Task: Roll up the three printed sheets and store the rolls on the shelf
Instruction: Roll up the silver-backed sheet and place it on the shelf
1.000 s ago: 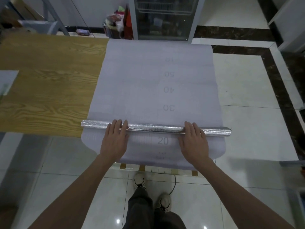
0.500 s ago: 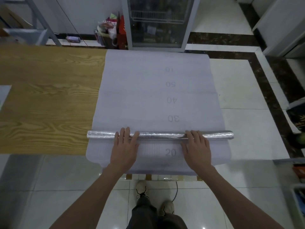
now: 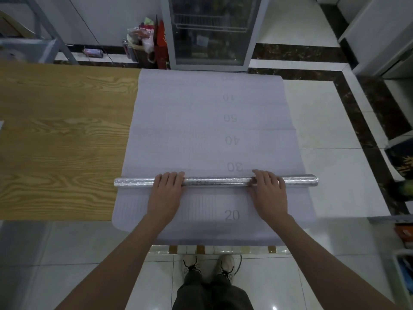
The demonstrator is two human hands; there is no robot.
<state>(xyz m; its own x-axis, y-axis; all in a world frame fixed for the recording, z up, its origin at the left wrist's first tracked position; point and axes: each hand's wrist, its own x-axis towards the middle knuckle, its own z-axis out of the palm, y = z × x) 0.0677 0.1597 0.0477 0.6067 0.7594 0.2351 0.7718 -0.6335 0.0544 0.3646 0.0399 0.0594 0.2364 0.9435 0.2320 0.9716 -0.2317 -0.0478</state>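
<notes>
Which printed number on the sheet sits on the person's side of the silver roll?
The 20, nearer than the roll; 30, 40 and 50 all lie beyond it.

pale grey sheet [image 3: 201,121] flat, faint numbers 20 to 50 printed up it, silvery roll [image 3: 214,181] lying crosswise between 20 and 30
</notes>
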